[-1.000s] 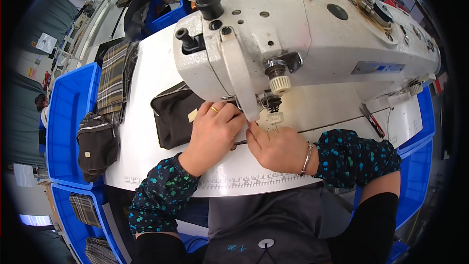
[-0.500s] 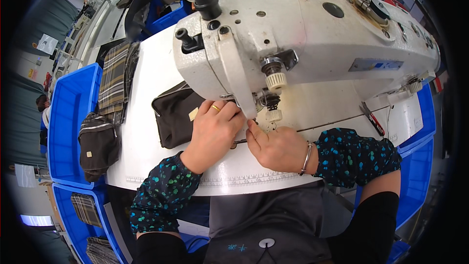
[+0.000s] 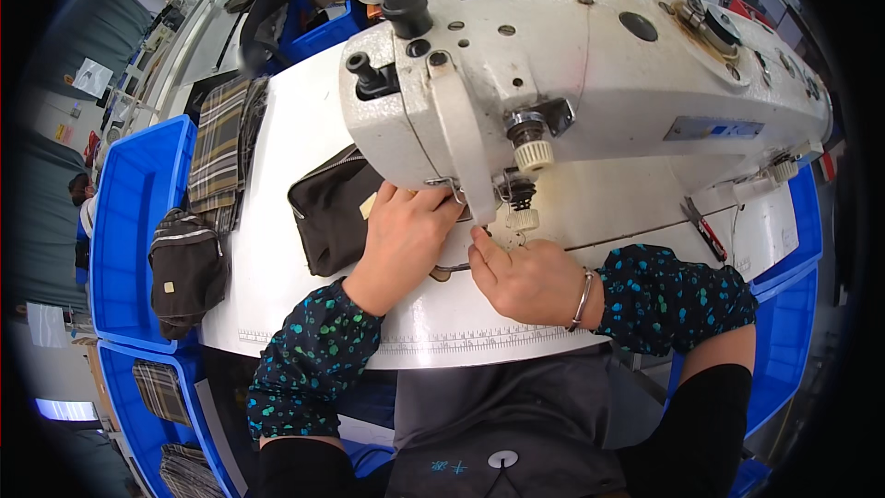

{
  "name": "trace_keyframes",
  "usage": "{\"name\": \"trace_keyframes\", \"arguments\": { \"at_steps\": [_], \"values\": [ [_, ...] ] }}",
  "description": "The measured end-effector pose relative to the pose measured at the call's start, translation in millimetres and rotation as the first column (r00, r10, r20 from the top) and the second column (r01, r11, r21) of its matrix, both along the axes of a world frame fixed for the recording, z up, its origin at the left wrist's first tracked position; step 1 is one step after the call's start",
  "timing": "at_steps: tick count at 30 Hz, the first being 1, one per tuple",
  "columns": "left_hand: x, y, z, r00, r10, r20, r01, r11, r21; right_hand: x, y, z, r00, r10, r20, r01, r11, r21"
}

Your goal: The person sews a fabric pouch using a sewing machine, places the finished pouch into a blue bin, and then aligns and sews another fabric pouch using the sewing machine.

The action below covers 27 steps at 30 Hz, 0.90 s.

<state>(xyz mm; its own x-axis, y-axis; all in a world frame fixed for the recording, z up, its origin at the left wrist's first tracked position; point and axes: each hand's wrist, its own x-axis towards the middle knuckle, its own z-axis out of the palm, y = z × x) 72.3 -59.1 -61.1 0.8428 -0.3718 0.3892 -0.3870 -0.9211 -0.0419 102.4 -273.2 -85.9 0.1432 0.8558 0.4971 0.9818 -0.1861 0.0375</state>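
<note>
Head view: dark pouch (image 3: 327, 221) lies left of my grip, zipped edge slanting up rightward under the sewing machine (image 3: 590, 83), left hand (image 3: 406, 235) nearer, overlapping its right side, right hand (image 3: 525, 281) farther, fingers curled; what either pinches, I cannot tell.

Sewing workshop (machine (image 3: 618, 83), plaid fabric (image 3: 216, 152))

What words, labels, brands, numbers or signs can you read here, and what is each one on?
Wording is described, not copied.
Grey nameplate on the white sewing machine: blue marking, partly blurred.
Ruler scale on the white table: small numbers.
Dark garment at the lap: blue characters.
Pale tab on the dark pouch at left: too small to read.
White sheets at left: too small to read.
</note>
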Motion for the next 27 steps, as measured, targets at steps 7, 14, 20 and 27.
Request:
{"name": "trace_keyframes", "arguments": {
  "at_steps": [7, 14, 20, 27],
  "values": [
    [-0.5, 7.3, 14.8, 1.000, -0.009, -0.016, 0.008, 0.997, -0.081, 2.2, -2.0, -1.6, 1.000, 0.008, -0.012, -0.007, 1.000, 0.030],
    [-2.9, 7.2, 42.5, 0.938, -0.035, -0.344, -0.038, 0.978, -0.203, 2.3, 0.9, -3.7, 0.999, -0.043, -0.011, 0.043, 0.999, 0.011],
    [1.0, 6.3, 41.6, 0.732, -0.140, -0.667, -0.276, 0.834, -0.478, 6.7, 4.3, -3.3, 0.997, 0.062, 0.053, -0.065, 0.995, 0.073],
    [-6.7, -2.8, 33.9, 0.769, -0.146, -0.622, -0.309, 0.767, -0.562, 4.2, 5.2, -4.3, 0.995, 0.076, 0.057, -0.078, 0.997, 0.028]
  ]
}}
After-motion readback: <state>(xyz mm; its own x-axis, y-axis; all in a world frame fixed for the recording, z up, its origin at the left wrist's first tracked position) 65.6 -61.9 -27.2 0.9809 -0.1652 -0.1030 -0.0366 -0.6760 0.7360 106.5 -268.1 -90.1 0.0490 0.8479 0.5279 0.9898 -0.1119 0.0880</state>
